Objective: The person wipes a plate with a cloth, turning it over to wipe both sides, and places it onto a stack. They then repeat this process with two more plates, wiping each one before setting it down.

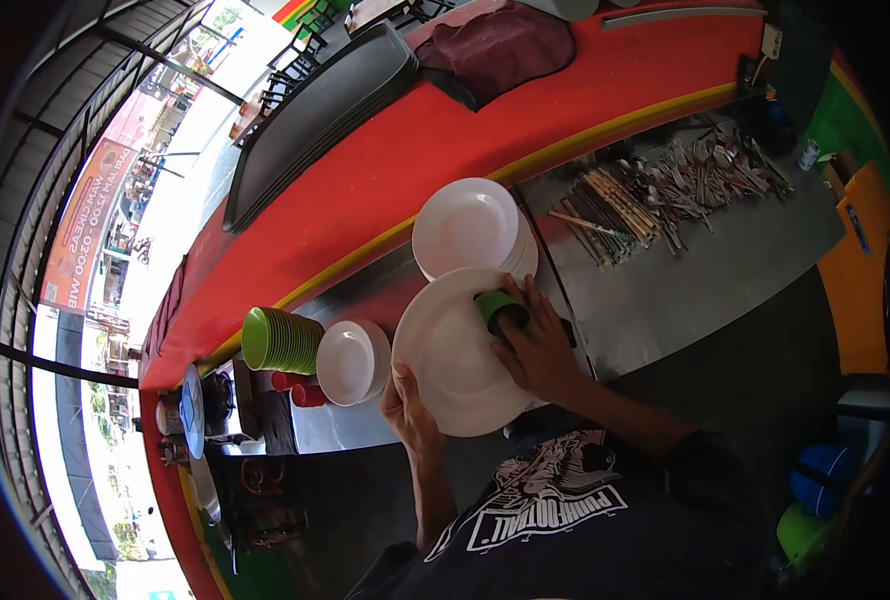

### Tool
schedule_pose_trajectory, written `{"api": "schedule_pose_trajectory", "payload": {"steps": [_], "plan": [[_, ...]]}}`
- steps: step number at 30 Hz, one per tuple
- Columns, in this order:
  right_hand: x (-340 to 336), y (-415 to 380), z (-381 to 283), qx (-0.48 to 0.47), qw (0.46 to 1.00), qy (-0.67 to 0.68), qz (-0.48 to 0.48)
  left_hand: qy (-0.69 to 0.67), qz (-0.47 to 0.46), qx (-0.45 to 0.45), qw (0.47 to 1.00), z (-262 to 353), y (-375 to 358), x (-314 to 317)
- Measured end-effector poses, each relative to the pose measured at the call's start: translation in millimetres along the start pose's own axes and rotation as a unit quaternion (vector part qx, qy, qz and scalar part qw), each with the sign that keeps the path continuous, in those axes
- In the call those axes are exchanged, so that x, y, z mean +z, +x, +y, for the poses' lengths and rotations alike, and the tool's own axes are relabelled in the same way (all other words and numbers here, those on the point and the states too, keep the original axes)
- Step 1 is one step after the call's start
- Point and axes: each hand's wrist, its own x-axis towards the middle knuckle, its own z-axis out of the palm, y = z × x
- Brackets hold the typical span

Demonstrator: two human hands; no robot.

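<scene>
A large white plate is held up in front of my body, over the edge of the metal counter. My left hand grips its lower left rim, with the thumb on the upper face. Against the right part of the plate's face, my right hand presses a green cloth or pad, with fingers bent around it. Just beyond the plate stands a stack of white plates. Smaller white bowls or plates are stacked to the left.
Green bowls in a tall stack and red cups stand at the left. Many spoons and forks and chopsticks lie on the metal counter at right. Black trays rest on the red ledge beyond.
</scene>
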Motion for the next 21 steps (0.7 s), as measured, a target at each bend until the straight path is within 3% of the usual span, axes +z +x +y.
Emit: {"api": "schedule_pose_trajectory", "payload": {"steps": [2, 5, 9, 12, 16, 21], "plan": [[8.0, 7.6, -0.3, 0.009, 1.0, 0.016, 0.009, 0.068, 0.013, 0.028, 0.997, -2.0, -7.1, -2.7], [17.9, 19.3, -15.1, 0.009, 0.997, 0.067, 0.02, 0.133, 0.006, -0.004, 0.991, 0.6, -10.7, -17.7], [43.0, 21.0, -49.4, -0.065, 0.988, 0.137, -0.006, 0.18, -0.003, -0.051, 0.982, 8.8, -14.0, -18.2], [55.0, 25.7, -62.1, -0.114, 0.98, 0.153, -0.048, 0.174, 0.023, -0.026, 0.984, 10.7, -15.2, -24.0], [63.4, 52.2, -55.4, -0.099, 0.986, 0.135, -0.014, 0.181, 0.068, -0.036, 0.981, 8.9, -13.3, -47.2], [76.9, 52.9, -44.3, -0.052, 0.992, 0.116, -0.013, 0.192, 0.122, 0.029, 0.973, 11.0, 1.6, -65.0]]}}
